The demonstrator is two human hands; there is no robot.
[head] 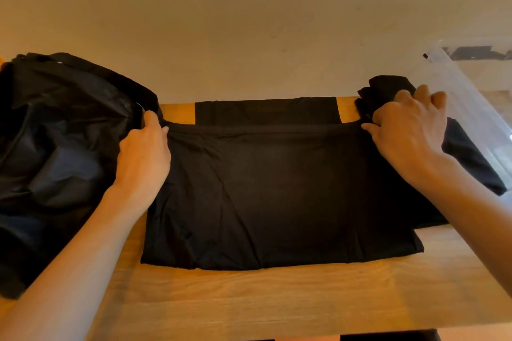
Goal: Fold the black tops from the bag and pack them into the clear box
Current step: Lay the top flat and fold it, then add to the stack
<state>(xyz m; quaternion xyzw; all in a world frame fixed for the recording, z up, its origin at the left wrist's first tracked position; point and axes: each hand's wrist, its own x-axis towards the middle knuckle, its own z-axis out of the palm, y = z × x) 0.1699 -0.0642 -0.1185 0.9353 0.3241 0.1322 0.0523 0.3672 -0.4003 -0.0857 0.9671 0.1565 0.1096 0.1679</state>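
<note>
Light wooden table point(249, 296) set against a plain beige wall point(249, 22). Black fabric top point(266, 196) lies flat across the middle of the table, its near edge well in from the table's front edge. The upper layer is folded over, and its fold line runs left to right between the two hands; a narrower strip of the same black cloth shows flat on the table just beyond that line. Left hand point(144, 152) sits at the left end of the fold, thumb and fingers closed in a pinch on the cloth's corner, wrist lying over the top's left edge. Right hand point(407, 130) sits at the right end, knuckles up, fingers curled and thumb tucked at the fold – clamped on the cloth there. Just behind its fingers, touching them, a bunch of black cloth point(385, 91) is heaped up; cannot tell whether it is a sleeve of this top or a separate garment. More black fabric spreads out to the right under the right forearm. Large black crumpled bag point(61, 130) slumps on the left side of the table, its strap right beside the left hand's thumb. Clear plastic box point(454, 75) stands at the far right, its wall just beside the right hand – a dark shape shows near its rim, too blurred to identify
</note>
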